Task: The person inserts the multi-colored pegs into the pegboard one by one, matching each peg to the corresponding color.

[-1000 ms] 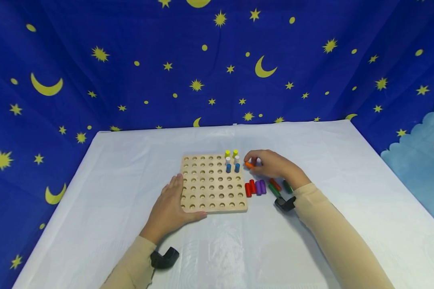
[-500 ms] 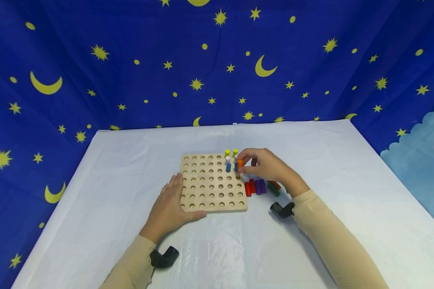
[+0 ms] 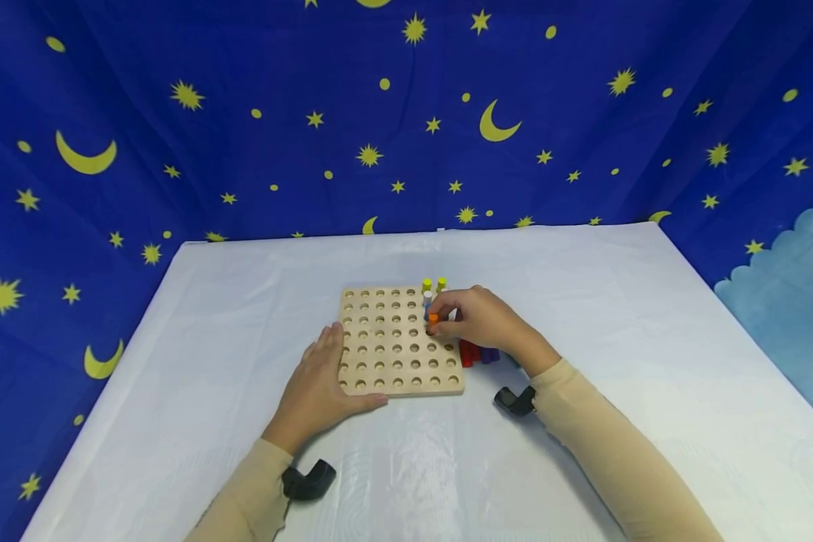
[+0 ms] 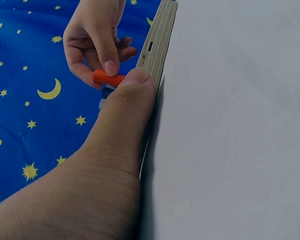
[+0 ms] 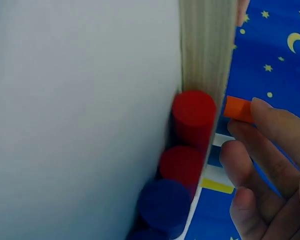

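Note:
A square wooden pegboard point(image 3: 388, 342) with rows of round holes lies on the table. My left hand point(image 3: 317, 388) rests along its left edge, fingers straight, thumb point(image 4: 127, 100) against the front edge. Between thumb and fingers my right hand point(image 3: 484, 320) pinches an orange peg point(image 3: 433, 320), held upright at a hole just in front of the blue pegs. In the right wrist view the orange peg's end point(image 5: 238, 108) meets the board's top side. Yellow pegs point(image 3: 427, 284) and a white peg point(image 3: 427, 296) stand in the far right corner; the right hand partly hides the others.
Red pegs point(image 3: 469, 354) and purple pegs point(image 3: 489, 355) lie by the board's right edge, partly under the right hand. White cloth point(image 3: 244, 301) covers the table. A blue star-and-moon curtain point(image 3: 278, 150) hangs behind it.
My right hand has carried the orange peg left from beside the board, turning it upright, to over a hole in front of the blue pegs. My left hand has stayed put.

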Demonstrator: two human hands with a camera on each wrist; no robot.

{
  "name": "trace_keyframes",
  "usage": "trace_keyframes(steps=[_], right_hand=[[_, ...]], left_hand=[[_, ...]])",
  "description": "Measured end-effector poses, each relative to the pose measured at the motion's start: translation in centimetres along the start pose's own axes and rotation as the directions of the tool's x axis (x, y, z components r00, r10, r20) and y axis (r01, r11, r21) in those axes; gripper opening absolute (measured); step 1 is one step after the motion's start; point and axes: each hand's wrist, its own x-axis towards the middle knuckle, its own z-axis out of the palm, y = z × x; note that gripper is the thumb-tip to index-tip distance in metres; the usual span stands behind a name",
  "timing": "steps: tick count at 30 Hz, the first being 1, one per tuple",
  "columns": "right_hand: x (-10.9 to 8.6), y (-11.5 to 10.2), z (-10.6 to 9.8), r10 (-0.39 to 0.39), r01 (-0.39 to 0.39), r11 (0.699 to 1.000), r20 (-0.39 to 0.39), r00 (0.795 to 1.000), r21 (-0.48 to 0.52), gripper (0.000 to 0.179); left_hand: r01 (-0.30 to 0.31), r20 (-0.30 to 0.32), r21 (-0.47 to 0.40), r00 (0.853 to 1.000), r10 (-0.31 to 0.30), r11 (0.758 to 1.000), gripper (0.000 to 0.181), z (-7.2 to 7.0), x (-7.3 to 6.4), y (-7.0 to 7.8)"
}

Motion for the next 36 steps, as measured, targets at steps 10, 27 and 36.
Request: trace_keyframes(steps=[10,27,36], right_hand=[[0.3,-0.3,0.3,-0.019,0.019,0.999,0.005,1.0,-0.04,0.019],[-1.7,0.5,-2.0,0.05,-0.05,0.999,-0.013,0.999,0.004,0.029],[-5.1,3.1,-3.9,0.149,-0.149,0.988,-0.004,0.989,-0.035,0.031]], left_hand=[[0.005,-0.002,-0.003,1.0,-0.005,1.0,0.147,0.0,0.0,0.0],[-0.008,-0.011,0.0,1.0,0.008,1.0,0.147,0.2,0.0,-0.1],[-0.012,-0.016,0.006,1.0,0.012,1.0,0.147,0.2,0.0,0.0]])
